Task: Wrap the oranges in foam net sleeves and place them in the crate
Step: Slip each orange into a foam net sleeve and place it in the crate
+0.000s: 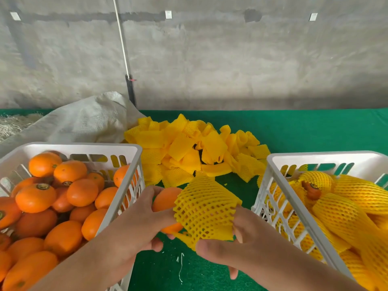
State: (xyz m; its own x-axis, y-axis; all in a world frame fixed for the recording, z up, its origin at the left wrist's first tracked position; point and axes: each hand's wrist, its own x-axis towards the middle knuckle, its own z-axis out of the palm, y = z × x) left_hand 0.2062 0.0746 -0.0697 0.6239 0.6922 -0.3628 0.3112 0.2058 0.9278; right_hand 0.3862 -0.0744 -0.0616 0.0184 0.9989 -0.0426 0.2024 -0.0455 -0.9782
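Both hands meet over the green mat between two white crates. Left hand (144, 215) curls its fingers round a bare orange (165, 201), while the right hand (237, 242) pinches the near edge of a yellow foam net sleeve (204, 211), thumb below and fingers inside its stretched mouth. The sleeve's open end touches the orange, which is only just entering it. Along the mat's left edge stands the left crate (84, 147), full of unwrapped oranges (63, 198); along the right edge the right crate (315, 156) holds wrapped oranges (344, 208). Toward the mat's far edge, between the crates, lies a heap of spare sleeves (189, 148), beside a pale woven sack (88, 120).
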